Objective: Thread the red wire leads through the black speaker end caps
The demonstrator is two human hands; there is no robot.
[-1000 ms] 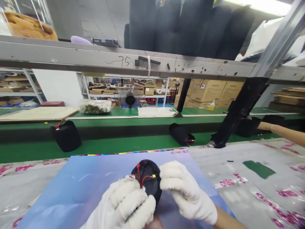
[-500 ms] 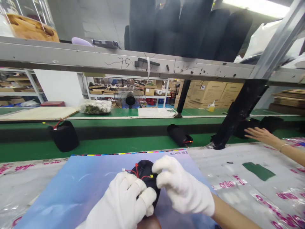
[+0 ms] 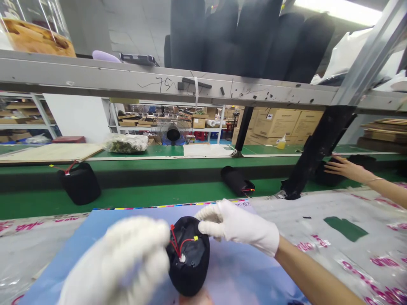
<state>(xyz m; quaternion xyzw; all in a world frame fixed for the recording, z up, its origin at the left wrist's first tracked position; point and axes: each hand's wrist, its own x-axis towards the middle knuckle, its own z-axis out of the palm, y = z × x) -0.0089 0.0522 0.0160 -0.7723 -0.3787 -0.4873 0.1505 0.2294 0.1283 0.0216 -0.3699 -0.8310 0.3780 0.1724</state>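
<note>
Black cylinder (image 3: 190, 273) sits near, on the blue sheet (image 3: 243, 267); fingers of the right hand (image 3: 238, 225) pinch its far right rim. Blurred left hand (image 3: 119, 260), just left: cannot tell its fingers' spread.

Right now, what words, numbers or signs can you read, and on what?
"75": handwritten, shelf beam.
"onko", probably; repeated in pink: plastic sheet.
Blue sheet: upside-down characters at the edge, too small to read surely.
Boxes: print too small.
Clear container: letters too blurred.
Black case: none seen.
</note>
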